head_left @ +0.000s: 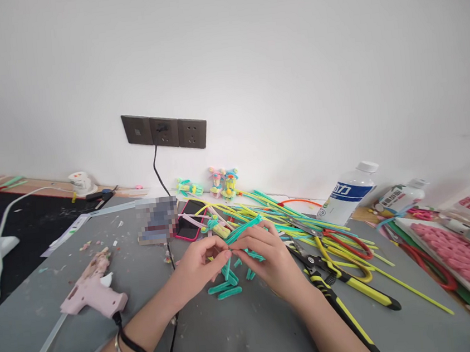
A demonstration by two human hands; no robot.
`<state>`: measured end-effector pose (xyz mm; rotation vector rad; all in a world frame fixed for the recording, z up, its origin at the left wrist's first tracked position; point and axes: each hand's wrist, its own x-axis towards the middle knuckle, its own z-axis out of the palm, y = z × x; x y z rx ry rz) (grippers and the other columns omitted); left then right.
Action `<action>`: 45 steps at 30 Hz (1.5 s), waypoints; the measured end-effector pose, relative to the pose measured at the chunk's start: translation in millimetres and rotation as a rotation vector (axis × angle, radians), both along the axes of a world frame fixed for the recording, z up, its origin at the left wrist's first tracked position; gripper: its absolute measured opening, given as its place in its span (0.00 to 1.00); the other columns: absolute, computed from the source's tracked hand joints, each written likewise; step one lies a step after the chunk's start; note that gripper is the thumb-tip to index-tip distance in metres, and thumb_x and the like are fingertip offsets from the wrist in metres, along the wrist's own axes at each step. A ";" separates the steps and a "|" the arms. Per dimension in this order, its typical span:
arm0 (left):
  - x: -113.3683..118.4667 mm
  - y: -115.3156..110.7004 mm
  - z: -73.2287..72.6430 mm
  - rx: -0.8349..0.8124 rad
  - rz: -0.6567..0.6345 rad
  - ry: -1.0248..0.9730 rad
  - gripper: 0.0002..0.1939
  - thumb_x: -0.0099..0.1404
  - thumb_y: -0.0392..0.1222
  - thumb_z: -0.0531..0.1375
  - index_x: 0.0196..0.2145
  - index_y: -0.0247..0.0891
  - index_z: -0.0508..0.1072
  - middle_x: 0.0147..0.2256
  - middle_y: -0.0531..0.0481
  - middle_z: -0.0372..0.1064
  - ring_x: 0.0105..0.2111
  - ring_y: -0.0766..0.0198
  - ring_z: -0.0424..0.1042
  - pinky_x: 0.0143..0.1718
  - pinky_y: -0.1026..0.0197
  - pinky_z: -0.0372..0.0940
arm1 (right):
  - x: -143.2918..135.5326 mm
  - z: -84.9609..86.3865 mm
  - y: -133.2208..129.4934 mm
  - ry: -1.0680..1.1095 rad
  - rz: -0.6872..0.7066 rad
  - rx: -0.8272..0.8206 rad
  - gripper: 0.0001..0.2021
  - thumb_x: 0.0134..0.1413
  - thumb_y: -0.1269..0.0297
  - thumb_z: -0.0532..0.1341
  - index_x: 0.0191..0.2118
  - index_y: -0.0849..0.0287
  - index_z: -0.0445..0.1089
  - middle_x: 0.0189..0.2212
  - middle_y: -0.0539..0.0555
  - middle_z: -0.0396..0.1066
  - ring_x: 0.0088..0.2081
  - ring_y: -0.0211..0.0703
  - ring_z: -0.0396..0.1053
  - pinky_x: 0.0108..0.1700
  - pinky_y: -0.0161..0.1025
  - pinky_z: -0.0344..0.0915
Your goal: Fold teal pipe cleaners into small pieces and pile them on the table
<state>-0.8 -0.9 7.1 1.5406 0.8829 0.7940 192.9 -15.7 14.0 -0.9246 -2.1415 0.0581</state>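
Observation:
My left hand (205, 262) and my right hand (271, 255) meet above the middle of the grey table, their fingertips pinched together. Teal pipe cleaners (244, 229) stick out above the right hand's fingers. A folded teal piece (227, 271) hangs at the left hand's fingertips; the exact pinch point is too small to make out. Under the hands lie short bent teal pipe cleaner pieces (229, 293). Just beyond the left hand rests a small pipe cleaner figure (215, 223) in teal and yellow.
Wire cutters (334, 283), red-handled scissors (346, 241) and long yellow-green pipe cleaners (415, 287) lie to the right, near a bottle (346, 193). At left sits a pink glue gun (94, 294), its cord passing by my left forearm. A phone (189, 223) and finished figures (224, 183) are behind.

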 end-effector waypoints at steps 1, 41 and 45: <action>-0.7 0.1 -0.4 -0.006 -0.007 -0.010 0.13 0.67 0.49 0.58 0.30 0.38 0.66 0.22 0.60 0.56 0.18 0.72 0.58 0.21 0.67 0.56 | 0.5 0.5 0.1 -0.002 0.001 -0.003 0.06 0.68 0.70 0.58 0.39 0.54 0.71 0.30 0.50 0.75 0.32 0.41 0.71 0.46 0.43 0.55; -2.9 -0.6 7.4 0.126 0.241 -0.117 0.11 0.64 0.47 0.61 0.27 0.38 0.70 0.20 0.57 0.62 0.20 0.67 0.65 0.23 0.66 0.62 | -21.2 -8.6 -5.8 0.195 -0.020 -0.098 0.07 0.65 0.72 0.58 0.40 0.54 0.71 0.28 0.49 0.74 0.29 0.41 0.71 0.43 0.43 0.58; -3.3 0.4 5.6 0.124 0.262 -0.138 0.14 0.64 0.50 0.62 0.28 0.38 0.71 0.24 0.55 0.67 0.22 0.66 0.69 0.26 0.64 0.67 | -21.3 -8.6 -5.3 0.202 -0.035 -0.075 0.06 0.65 0.71 0.59 0.38 0.54 0.72 0.28 0.49 0.76 0.28 0.40 0.72 0.44 0.44 0.59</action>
